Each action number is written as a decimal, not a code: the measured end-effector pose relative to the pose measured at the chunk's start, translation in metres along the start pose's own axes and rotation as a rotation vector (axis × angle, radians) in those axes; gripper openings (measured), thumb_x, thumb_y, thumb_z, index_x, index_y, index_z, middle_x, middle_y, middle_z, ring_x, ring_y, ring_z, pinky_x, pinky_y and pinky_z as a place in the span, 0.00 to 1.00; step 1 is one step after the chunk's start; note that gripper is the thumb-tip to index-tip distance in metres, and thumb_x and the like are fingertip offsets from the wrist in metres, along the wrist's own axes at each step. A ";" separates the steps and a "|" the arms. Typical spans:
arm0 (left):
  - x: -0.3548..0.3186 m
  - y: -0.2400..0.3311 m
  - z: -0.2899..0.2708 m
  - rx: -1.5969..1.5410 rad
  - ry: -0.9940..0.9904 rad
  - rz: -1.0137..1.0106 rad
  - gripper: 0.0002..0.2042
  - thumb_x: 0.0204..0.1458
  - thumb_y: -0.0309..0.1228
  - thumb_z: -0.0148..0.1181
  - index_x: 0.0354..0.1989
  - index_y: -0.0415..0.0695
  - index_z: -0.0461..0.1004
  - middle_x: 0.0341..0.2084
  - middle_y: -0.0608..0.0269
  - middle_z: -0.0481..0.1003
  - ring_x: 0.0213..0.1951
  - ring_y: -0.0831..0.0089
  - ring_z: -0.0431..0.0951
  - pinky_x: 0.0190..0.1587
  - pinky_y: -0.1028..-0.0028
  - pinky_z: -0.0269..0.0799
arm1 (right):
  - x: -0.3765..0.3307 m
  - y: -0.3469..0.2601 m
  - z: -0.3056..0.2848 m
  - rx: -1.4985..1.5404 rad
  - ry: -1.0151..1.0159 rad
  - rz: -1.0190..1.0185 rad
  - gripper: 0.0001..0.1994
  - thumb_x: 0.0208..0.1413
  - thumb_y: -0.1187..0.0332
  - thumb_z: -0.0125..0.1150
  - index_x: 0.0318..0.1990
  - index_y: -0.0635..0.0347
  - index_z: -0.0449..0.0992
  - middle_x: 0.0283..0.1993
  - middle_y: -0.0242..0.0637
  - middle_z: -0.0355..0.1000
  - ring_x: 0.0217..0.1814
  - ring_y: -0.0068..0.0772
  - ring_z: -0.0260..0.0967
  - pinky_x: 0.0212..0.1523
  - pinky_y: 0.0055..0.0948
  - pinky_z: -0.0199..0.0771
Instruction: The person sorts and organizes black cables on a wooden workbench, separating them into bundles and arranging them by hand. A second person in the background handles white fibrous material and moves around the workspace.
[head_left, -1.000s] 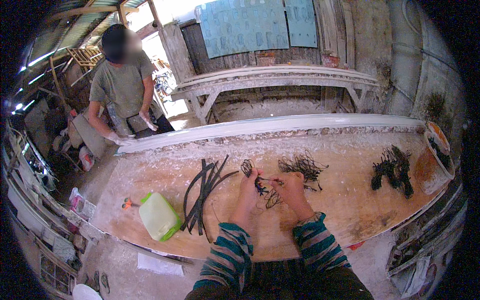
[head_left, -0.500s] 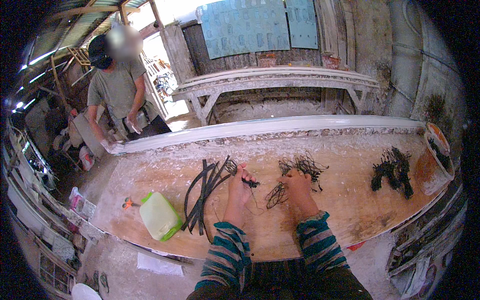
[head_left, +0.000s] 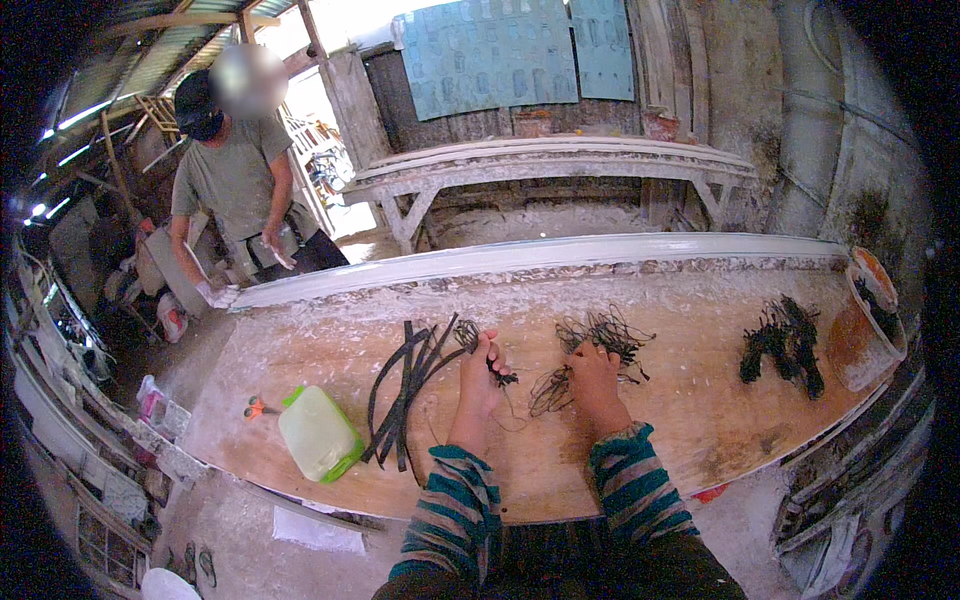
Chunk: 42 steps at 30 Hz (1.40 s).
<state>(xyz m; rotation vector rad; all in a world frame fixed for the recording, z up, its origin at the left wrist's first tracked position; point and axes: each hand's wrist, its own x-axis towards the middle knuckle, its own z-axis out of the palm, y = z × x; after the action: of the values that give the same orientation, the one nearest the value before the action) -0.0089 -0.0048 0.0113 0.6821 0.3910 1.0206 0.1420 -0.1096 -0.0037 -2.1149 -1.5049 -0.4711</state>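
While the left hand (head_left: 480, 368) clutches a bundle of black strings (head_left: 467, 333), the right hand (head_left: 595, 370) rests on a loose pile of strings (head_left: 622, 335)

Both hands are over the middle of a wooden worktop (head_left: 700, 420) dusted with white, below them striped sleeves (head_left: 637, 468). The left grip is closed around the bundle, loops poking out above the fist and dark ends below the fingers. The right grip is curled, fingertips down among the pile's near loops; whether it pinches any string cannot be told. Just left of the left hand lie crossed black strips (head_left: 405, 395), then a pale container (head_left: 318, 430) with green ends, then orange-handled scissors (head_left: 258, 407). Well to the right, black clumps (head_left: 785, 345) lie near an orange-brown bucket (head_left: 850, 345). Across the worktop's back runs a long white board (head_left: 560, 262); at its left end stands a person (head_left: 238, 180) in a grey-green shirt.
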 end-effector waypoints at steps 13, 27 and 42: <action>-0.001 -0.005 0.002 0.114 0.025 -0.070 0.14 0.54 0.40 0.49 0.41 0.43 0.65 0.15 0.75 0.56 0.16 0.83 0.57 0.19 0.81 0.56 | 0.008 -0.003 -0.006 0.124 0.168 0.080 0.06 0.41 0.66 0.60 0.29 0.47 0.78 0.29 0.28 0.70 0.37 0.34 0.65 0.42 0.41 0.54; -0.008 -0.028 0.013 0.212 -0.079 -0.078 0.18 0.49 0.42 0.56 0.43 0.43 0.67 0.18 0.71 0.63 0.21 0.80 0.62 0.22 0.80 0.60 | 0.002 -0.033 -0.026 1.253 -0.151 0.086 0.03 0.46 0.75 0.59 0.29 0.64 0.72 0.28 0.31 0.72 0.30 0.20 0.67 0.33 0.20 0.66; 0.002 -0.022 0.005 -0.034 0.009 -0.052 0.14 0.51 0.46 0.50 0.28 0.48 0.63 0.15 0.75 0.54 0.19 0.81 0.57 0.26 0.76 0.60 | 0.008 -0.018 -0.020 0.481 -0.056 0.102 0.06 0.42 0.68 0.61 0.29 0.55 0.77 0.27 0.33 0.71 0.32 0.31 0.68 0.36 0.32 0.64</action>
<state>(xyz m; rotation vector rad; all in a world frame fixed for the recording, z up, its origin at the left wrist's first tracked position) 0.0093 -0.0124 0.0001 0.6339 0.3966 0.9796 0.1276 -0.1102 0.0211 -1.8203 -1.3656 -0.0054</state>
